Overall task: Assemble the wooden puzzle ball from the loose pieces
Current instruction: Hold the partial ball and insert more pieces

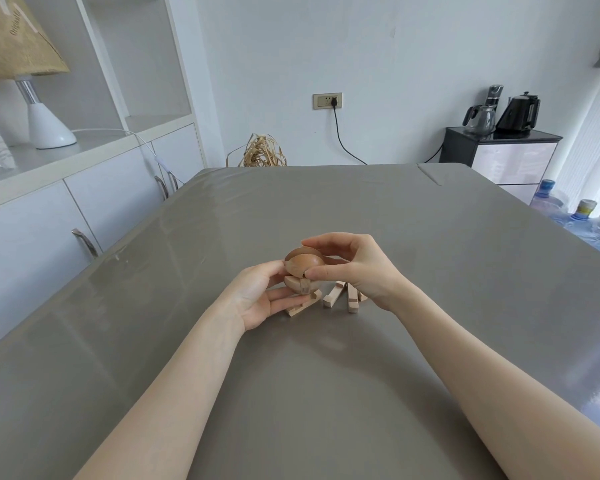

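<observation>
Two hands on the puzzle ball (303, 270), held just above the grey table (361, 216), roughly centre of the tabletop. It's only part built: brown rounded caps up top w/ a dark slit between them, paler raw-wood faces and a square notch showing underneath. Not a full sphere yet.

My left hand (262, 296) cups it from the left and below, palm up, thumb pressing the left side, fingers stretched under it. My right hand (352, 265) comes in from the right and pinches it: forefinger arched over the top cap, thumb tip on the front right edge. So both hands are closed around the same ball, neither one loose.

Loose pieces (343, 296) lie on the table just beside and below the ball: pale notched sticks, a few fanned out under my right palm, and one more (300, 306) poking out from under my left fingers, touching or nearly so, can't tell which.

Hard to make out: exact no. of sticks, since my right hand covers the far ends. Back of the ball is hidden by fingers, so how many caps are seated I can't say. Both forearms run off the bottom edge of the view.
</observation>
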The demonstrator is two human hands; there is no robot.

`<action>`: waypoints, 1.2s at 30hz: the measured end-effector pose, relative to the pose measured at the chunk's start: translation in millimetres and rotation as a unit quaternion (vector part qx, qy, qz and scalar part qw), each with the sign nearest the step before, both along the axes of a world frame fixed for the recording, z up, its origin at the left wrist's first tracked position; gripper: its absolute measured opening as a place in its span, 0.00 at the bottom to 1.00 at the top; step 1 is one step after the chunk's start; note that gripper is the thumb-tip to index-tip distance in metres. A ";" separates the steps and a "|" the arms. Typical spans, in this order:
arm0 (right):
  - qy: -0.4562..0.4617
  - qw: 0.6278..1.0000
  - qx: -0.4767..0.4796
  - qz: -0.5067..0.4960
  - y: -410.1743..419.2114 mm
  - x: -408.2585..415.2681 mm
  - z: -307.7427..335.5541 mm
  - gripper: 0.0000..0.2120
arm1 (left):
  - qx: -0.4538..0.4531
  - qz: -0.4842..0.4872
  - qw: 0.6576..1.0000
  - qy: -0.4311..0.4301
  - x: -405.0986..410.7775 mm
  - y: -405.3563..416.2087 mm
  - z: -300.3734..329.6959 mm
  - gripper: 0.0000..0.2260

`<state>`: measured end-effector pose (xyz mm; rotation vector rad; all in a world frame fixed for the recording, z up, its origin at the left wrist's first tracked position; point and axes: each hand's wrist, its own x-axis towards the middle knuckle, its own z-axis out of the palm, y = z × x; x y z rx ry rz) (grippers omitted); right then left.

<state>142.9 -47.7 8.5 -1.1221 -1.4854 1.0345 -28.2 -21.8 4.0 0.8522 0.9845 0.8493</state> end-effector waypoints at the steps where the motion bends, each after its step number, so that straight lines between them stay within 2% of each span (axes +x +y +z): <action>1: -0.001 1.000 -0.001 0.000 0.1 -0.2 0.1 0.19 | -0.002 0.001 1.000 0.000 0.0 -0.3 0.2 0.07; 15: -0.035 0.999 0.002 -0.002 -1.8 -0.6 1.2 0.18 | 0.001 0.002 1.000 0.004 0.4 -4.4 5.1 0.09; 27: -0.013 1.000 -0.016 0.010 -1.3 1.9 -1.1 0.19 | -0.011 0.007 1.000 -0.020 -0.2 -2.2 2.8 0.09; 31: -0.019 1.000 -0.015 0.004 0.0 1.6 -3.4 0.20 | -0.017 0.008 0.999 -0.033 -1.6 -0.4 2.6 0.14; 36: -0.025 1.000 -0.003 -0.006 -0.3 -1.5 -4.7 0.19 | 0.035 -0.015 0.999 0.008 -0.5 -1.8 3.3 0.12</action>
